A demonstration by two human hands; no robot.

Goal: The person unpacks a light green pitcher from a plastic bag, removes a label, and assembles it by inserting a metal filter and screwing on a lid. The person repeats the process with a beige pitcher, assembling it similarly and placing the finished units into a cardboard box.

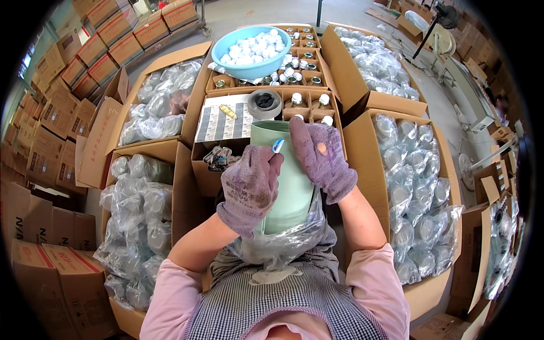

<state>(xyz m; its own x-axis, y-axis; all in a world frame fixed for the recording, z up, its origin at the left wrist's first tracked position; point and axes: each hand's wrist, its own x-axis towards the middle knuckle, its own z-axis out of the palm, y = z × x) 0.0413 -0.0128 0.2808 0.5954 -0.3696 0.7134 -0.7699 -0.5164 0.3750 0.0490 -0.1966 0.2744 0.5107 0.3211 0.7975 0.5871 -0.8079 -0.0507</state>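
A pale green cylindrical vessel (286, 212) stands tilted in front of my body, with a clear plastic bag (277, 246) bunched around its lower end. My left hand (249, 187), in a worn purple-grey glove, is closed at the vessel's left side. A small blue-and-white piece (277, 145), which looks like a sticker, sticks out from its thumb and finger. My right hand (324, 156), gloved alike, grips the vessel's upper right side near the rim; a hole in the glove bares some skin. Just beyond the vessel lies a grey ring-shaped roll (272, 97) with a dark centre.
Past my hands, a printed sheet (209, 126) bears a small gold-coloured object (228, 111). A blue basin (218, 54) of white caps rests over boxed bottles (323, 100). Cartons of plastic-wrapped glassware flank me, left (141, 204) and right (416, 198). Dark tags (221, 158) lie below the sheet.
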